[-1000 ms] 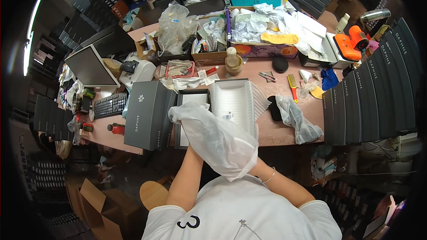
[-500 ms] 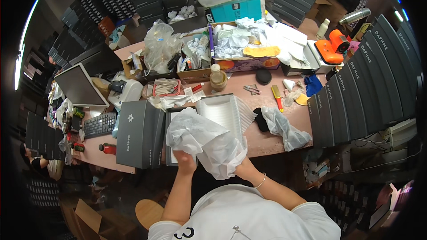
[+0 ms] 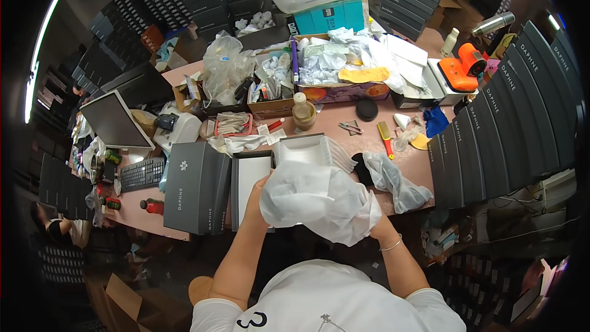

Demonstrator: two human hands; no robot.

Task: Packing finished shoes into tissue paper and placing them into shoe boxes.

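Between my two hands is a bundle in thin white wrapping (image 3: 319, 200), crumpled and slightly see-through; what lies inside is hidden. My left hand (image 3: 260, 195) grips its left end, the fingers mostly behind the wrapping. At the lower right end, my right hand (image 3: 382, 229) holds it, fingers partly covered. Below and beyond the bundle lies an open dark grey shoe box (image 3: 253, 178) with a white inside. Next to it, a second open tray-like box part (image 3: 301, 149) holds ribbed white packing sheet (image 3: 337, 155).
Left of the open box stand closed grey shoe boxes (image 3: 195, 187), with a keyboard (image 3: 142, 173) beyond. To the right lie a dark shoe-like item (image 3: 362, 169), a clear plastic bag (image 3: 399, 185) and a yellow brush (image 3: 385, 138). A tall stack of boxes (image 3: 491, 110) borders the right side.
The bundle has moved right and turned more level. My right hand has swung out to the right, and my left hand has risen, uncovering more of the open box.
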